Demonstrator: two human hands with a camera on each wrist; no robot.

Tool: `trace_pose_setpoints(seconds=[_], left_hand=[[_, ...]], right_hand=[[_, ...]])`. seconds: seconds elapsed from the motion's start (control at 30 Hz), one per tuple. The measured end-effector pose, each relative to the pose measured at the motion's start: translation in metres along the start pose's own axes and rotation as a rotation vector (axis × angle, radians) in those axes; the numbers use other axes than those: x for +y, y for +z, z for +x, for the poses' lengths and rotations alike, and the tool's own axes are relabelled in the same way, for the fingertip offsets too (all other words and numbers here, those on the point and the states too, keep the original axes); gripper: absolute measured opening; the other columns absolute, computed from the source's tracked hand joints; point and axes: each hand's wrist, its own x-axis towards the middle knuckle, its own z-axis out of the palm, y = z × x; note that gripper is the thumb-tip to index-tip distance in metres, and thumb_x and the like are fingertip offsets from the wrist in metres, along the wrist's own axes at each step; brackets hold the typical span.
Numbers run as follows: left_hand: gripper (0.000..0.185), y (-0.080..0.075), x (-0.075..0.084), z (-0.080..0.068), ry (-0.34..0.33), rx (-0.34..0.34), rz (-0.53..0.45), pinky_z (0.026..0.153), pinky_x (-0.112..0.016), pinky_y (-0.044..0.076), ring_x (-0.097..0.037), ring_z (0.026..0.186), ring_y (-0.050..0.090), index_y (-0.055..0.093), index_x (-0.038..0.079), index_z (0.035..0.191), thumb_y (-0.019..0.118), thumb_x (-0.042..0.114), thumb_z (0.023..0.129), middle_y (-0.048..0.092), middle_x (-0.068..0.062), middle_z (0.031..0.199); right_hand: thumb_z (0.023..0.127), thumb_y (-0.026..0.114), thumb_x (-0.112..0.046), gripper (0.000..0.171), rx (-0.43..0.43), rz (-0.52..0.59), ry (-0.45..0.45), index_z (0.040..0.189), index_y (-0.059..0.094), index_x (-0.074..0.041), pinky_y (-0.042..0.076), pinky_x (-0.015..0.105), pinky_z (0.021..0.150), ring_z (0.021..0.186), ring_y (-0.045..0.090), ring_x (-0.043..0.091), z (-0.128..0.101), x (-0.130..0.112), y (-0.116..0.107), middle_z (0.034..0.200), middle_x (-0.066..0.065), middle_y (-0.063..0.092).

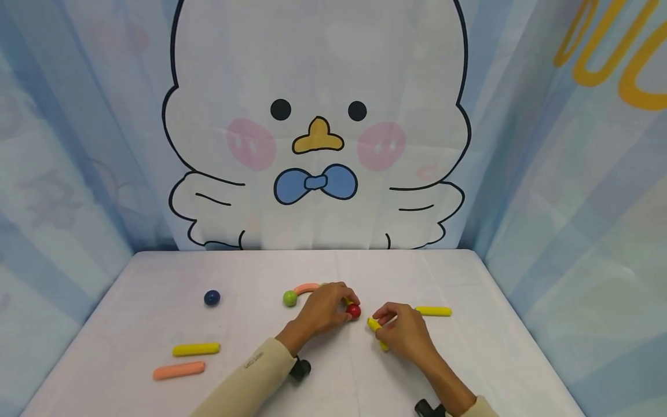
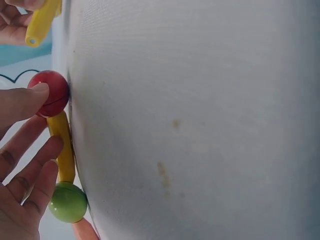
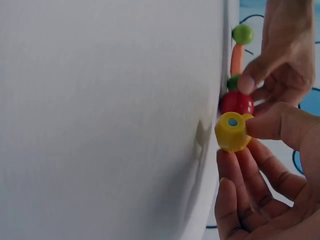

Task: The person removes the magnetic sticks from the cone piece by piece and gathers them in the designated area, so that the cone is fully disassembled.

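In the head view my left hand (image 1: 324, 308) pinches a red ball (image 1: 354, 312) at the right end of a joined chain. The left wrist view has the thumb on the red ball (image 2: 56, 95), then a yellow stick (image 2: 63, 150), a green ball (image 2: 68, 202) and an orange stick (image 2: 85, 230). Another green ball (image 1: 289, 298) ends the chain on the left, beside the curved orange stick (image 1: 306, 288). My right hand (image 1: 407, 331) pinches a loose yellow stick (image 1: 373, 325), slightly right of the red ball. Its end (image 3: 232, 123), facing the right wrist camera, shows a small round inset.
A dark blue ball (image 1: 212, 298) lies at the back left of the white table (image 1: 292, 387). Nearer the front left are a yellow stick (image 1: 196, 349) and an orange stick (image 1: 179, 370). Behind the right hand lies another yellow stick (image 1: 435, 311). Printed curtains (image 1: 318, 226) enclose the table.
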Motion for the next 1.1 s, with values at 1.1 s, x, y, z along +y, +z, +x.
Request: trace_pose_setpoints(seconds=[1.1], left_hand=[[0.027, 0.004, 0.005, -0.013, -0.034, 0.029, 0.069, 0.08, -0.026, 0.051, -0.013, 0.096, 0.055, 0.079, 0.022, 0.116, 0.086, 0.028, 0.091, 0.066, -0.001, 0.101]], right_hand=[[0.083, 0.085, -0.005, 0.021, 0.163, -0.175, 0.044, 0.102, 0.078, -0.009, 0.056, 0.034, 0.074, 0.087, 0.066, 0.022, 0.019, 0.042, -0.033, 0.093, 0.006, 0.073]])
